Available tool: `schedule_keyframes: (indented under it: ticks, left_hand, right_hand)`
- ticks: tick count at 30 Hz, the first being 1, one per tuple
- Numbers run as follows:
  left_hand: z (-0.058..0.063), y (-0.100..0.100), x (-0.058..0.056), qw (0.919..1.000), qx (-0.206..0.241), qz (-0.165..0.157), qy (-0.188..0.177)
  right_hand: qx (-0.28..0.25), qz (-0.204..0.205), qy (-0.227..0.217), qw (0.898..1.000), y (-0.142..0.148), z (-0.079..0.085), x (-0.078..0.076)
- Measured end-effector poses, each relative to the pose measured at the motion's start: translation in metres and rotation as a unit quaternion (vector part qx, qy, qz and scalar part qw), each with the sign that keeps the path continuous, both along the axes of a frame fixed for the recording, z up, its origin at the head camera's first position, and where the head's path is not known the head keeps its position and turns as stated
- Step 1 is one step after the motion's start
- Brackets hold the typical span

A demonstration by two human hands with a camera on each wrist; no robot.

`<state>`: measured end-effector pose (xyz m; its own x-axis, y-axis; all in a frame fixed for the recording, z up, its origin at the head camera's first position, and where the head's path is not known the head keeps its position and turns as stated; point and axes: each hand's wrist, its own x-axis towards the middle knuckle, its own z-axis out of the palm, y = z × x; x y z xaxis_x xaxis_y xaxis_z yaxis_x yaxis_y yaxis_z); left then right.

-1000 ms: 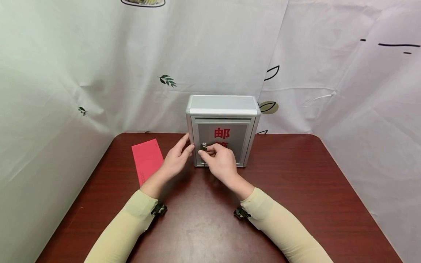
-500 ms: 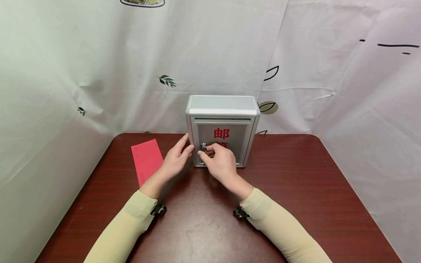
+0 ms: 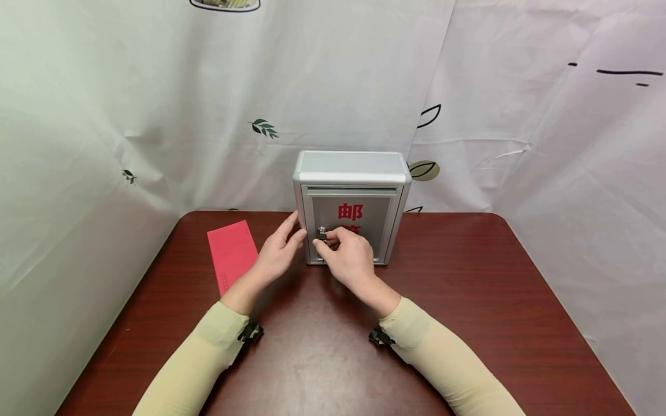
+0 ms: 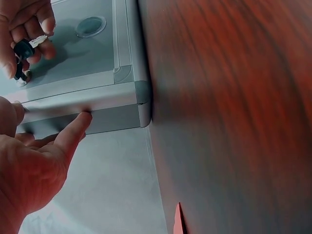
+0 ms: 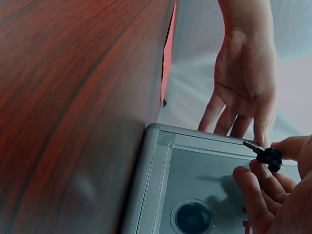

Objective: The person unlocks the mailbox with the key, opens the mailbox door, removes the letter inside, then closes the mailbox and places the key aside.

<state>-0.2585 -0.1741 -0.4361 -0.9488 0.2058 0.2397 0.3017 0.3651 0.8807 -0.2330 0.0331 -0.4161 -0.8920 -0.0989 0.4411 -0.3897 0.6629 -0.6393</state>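
A silver mailbox (image 3: 352, 167) with red characters on its front stands upright at the back middle of the table. My left hand (image 3: 278, 254) lies against its left side, thumb near the front edge and fingers fairly straight. At the lock (image 3: 322, 230) on the door's left, my right hand (image 3: 352, 257) pinches a small black-headed key (image 4: 20, 72) between thumb and forefinger. A second black-headed key (image 5: 270, 158) hangs beside it, its metal blade showing in both wrist views. The door is closed. How deep the pinched key sits is hidden.
A red envelope (image 3: 232, 251) lies on the dark red-brown table (image 3: 468, 300), left of the mailbox and partly behind my left forearm. Pale printed curtains (image 3: 338, 75) hang behind and at both sides.
Both hands keep their places at the mailbox. The right thumb and fingers shift very slightly at the lock, and the dark strip seen hanging below the thumb is now out of sight.
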Motion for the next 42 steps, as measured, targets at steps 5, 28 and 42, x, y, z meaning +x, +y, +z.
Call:
schedule_keyframes:
  ticks: [5, 28, 42]
  left_hand:
    - [0.0004, 0.0007, 0.0016, 1.0000, 0.005, 0.001, 0.000]
    - [0.0009, 0.0034, 0.0014, 0.9999, 0.012, -0.005, 0.004]
    - [-0.0002, 0.0060, 0.0017, 0.9998, 0.018, 0.000, -0.003]
  right_hand:
    - [0.005, -0.001, 0.007, 1.000, 0.0006, 0.0001, 0.0001]
    - [-0.002, -0.002, 0.013, 1.000, 0.0023, -0.0003, 0.0011]
    - [-0.002, -0.006, 0.000, 1.000, 0.0022, 0.0017, 0.0021]
